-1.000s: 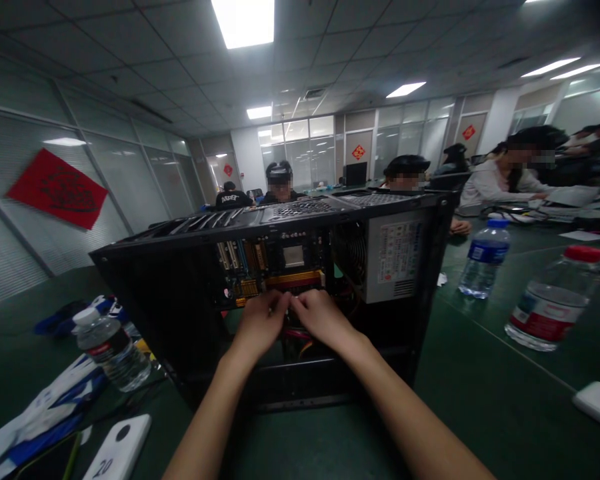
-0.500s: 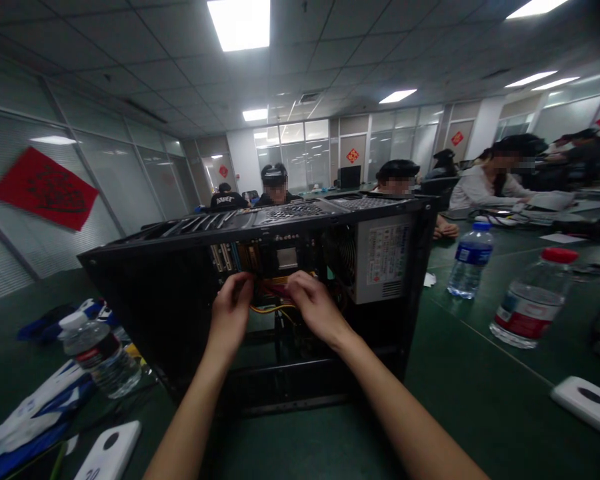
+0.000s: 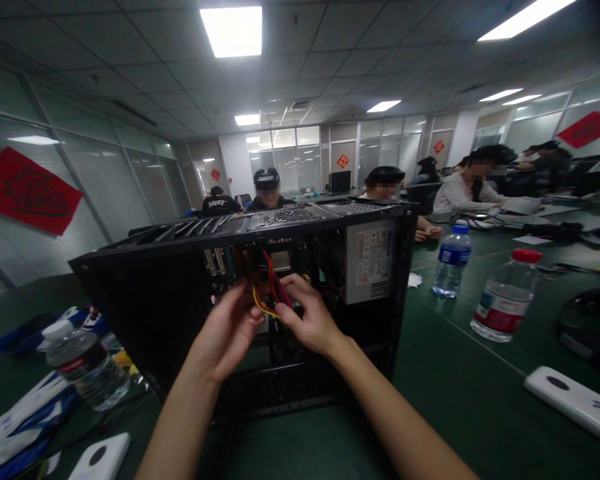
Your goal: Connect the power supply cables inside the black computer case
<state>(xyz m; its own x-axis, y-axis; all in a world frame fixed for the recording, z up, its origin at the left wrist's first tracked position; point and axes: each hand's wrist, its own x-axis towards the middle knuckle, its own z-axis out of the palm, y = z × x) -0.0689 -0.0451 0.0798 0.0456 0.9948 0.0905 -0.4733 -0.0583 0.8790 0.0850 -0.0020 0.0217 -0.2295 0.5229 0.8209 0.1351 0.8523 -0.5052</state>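
Note:
A black computer case (image 3: 130, 307) stands in front of me, its open side facing me. Inside are a grey power supply (image 3: 371, 262) at the right and a motherboard with card slots (image 3: 215, 262). My right hand (image 3: 310, 317) pinches a bundle of red and purple power cables (image 3: 279, 288), thumb towards me. My left hand (image 3: 233, 327) curls its fingers round the yellow wires beside this bundle; its fingertips are partly hidden within the case. Where the cables' ends lie, I cannot make out.
Water bottles stand left (image 3: 87, 367) and right (image 3: 505, 297), with a blue-capped bottle (image 3: 451, 261) behind. White-and-blue gloves (image 3: 25, 420) and a white device (image 3: 100, 457) lie at left; another white device (image 3: 575, 403) lies right. A co-worker's hand (image 3: 427, 230) rests beyond the case.
The red and purple cables have been drawn up and towards me, now standing out between my hands. My left hand has turned, its palm more towards the right. The view has shifted slightly.

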